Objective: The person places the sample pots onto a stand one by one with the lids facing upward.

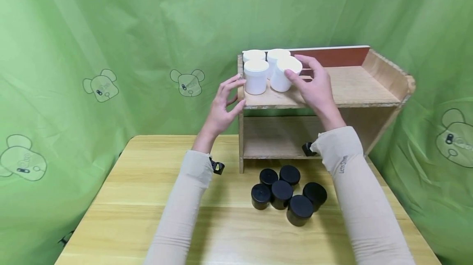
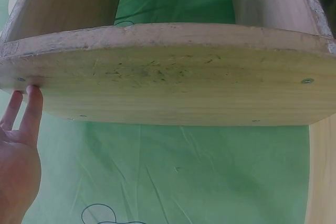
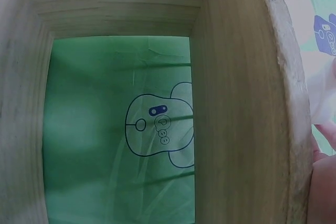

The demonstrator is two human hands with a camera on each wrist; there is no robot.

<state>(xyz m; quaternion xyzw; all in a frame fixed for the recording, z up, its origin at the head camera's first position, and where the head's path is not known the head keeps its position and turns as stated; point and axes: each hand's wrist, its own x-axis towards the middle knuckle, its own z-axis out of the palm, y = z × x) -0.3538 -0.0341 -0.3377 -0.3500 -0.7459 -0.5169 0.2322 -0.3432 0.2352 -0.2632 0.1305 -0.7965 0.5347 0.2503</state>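
Note:
On the wooden shelf (image 1: 369, 88), my right hand (image 1: 315, 86) grips a white lidded jar (image 1: 283, 77) between thumb and fingers. The jar leans slightly, its base at or just above the top board; I cannot tell which. Beside it stand three more white jars: a front-left jar (image 1: 256, 80), a back-left jar (image 1: 254, 54) and a back jar (image 1: 275, 56), partly hidden. My left hand (image 1: 220, 111) is at the shelf's left side, fingers spread. In the left wrist view its fingertips touch the side panel (image 2: 173, 87). The right wrist view shows mostly the shelf's hollow lower part.
Several black lidded jars (image 1: 282, 191) stand grouped on the wooden table (image 1: 148, 199) before the shelf. A lower board (image 1: 273, 142) runs beneath the top one. A raised side wall (image 1: 391, 70) bounds the shelf's right end. Green cloth (image 1: 166, 31) hangs behind.

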